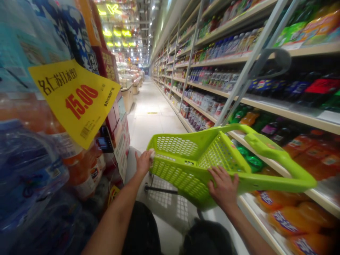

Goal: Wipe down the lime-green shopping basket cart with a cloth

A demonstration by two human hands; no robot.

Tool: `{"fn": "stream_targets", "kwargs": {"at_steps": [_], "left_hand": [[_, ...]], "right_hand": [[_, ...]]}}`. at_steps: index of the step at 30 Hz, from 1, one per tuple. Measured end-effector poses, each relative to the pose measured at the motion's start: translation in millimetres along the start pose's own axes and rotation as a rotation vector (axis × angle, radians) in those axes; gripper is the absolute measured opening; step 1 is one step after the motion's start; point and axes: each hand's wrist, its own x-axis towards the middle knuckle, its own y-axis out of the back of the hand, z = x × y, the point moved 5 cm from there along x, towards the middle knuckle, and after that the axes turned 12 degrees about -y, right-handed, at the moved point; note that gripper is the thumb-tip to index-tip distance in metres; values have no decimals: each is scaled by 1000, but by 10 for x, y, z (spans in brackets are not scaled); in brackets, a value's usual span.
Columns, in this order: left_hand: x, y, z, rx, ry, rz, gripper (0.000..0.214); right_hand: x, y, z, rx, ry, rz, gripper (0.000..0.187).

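Observation:
A lime green plastic shopping basket [186, 166] is held tilted in front of me in a supermarket aisle, its long handle [278, 159] sticking out to the right. My left hand [143, 162] grips the basket's left corner, fingers closed on the rim. My right hand [223, 187] clasps the near rim, fingers curled over the edge. The basket's inside shows nothing in it. Below it, a thin dark bar [160, 190] crosses the floor; I cannot tell what it belongs to.
Shelves of drink bottles [239, 88] run along the right. On the left stands a stack of water and orange drink packs [39, 159] with a yellow price sign [77, 101] reading 15.00. The pale tiled aisle floor [151, 113] stretches ahead.

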Motion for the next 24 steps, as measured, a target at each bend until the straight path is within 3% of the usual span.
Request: {"fn": "stream_targets", "kwargs": {"at_steps": [4,11,13,20,22,24], "left_hand": [[8,23,-5,-23,-6,29,36],[36,-154,624,-86,-279,14,34],[44,-167,719,-111,-323,1,34],[104,-64,382,-80,-136,31,40],[114,-52,404,-96,-124,30,40],[130,-81,597,-130,-178,-5,38]], "right_hand": [[-8,-4,12,14,-6,44,35],[10,-6,-4,22,-58,-20,39],[10,18,-19,11,-63,-32,39],[-4,17,-71,-12,-78,-90,43],[2,1,-82,-5,-89,-93,44],[15,-7,-92,2,-108,-87,43]]}}
